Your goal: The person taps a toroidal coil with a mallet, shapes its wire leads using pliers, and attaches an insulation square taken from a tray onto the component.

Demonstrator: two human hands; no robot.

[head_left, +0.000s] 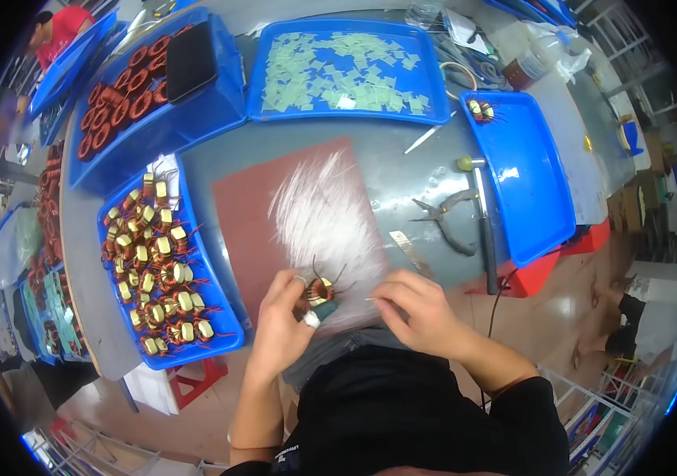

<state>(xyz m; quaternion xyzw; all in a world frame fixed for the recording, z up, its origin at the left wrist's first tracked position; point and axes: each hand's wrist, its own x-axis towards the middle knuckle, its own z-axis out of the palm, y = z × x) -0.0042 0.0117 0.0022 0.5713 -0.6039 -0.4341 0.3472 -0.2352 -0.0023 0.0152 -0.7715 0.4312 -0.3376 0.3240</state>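
A copper-wound toroidal coil (320,291) with pale yellow tape and dark wire leads is gripped in my left hand (281,316), low over the near edge of the worn red mat (245,208). White wrapping and a dark covering show on fingers of that hand. To the right of the coil, my right hand (419,311) is pinched closed. A thin pale tip (370,299) pokes out from its fingertips, too small to name. The two hands are a short gap apart.
Finished-looking coils (165,246) fill a blue tray on the left. Behind it, a blue bin (227,71) holds red rings and a black slab. Green pieces (338,67) lie in the back tray. Pliers (450,218), a hammer (484,230) and a right tray (525,182) stand nearby.
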